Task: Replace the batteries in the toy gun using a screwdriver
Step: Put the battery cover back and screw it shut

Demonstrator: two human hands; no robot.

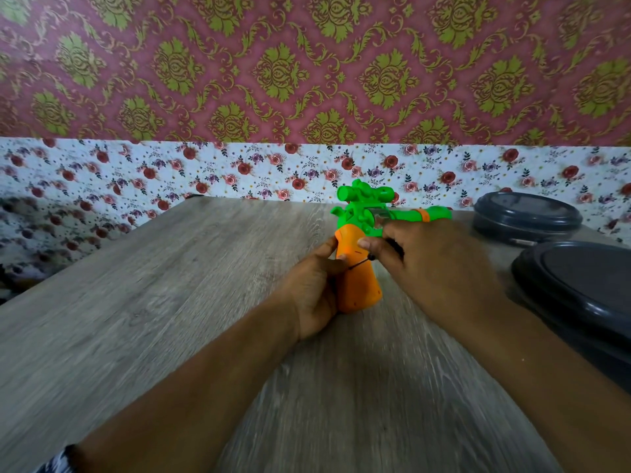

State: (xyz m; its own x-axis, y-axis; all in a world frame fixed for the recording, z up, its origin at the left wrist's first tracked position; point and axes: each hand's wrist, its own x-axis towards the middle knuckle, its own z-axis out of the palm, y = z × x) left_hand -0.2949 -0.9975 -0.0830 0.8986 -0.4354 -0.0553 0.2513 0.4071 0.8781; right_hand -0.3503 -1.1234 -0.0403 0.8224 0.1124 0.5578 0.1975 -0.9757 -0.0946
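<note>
Green-and-orange plastic toy gun (pixel 358 268) was held above the grey wood-grain bench (pixel 170 302), orange grip pointing toward the camera, green barrel pointing right. Left hand (pixel 312 291) had its fingers closed around the grip's left side. Right hand (pixel 433 264) was curled shut on a thin black-handled screwdriver (pixel 362 262), tip touching the grip. Two dark grey round plastic lids (pixel 526 216) lay on the bench at right, well apart from the gun

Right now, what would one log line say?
left hand: holds gun grip | right hand: screwdriver on grip | step: at the screw
</note>
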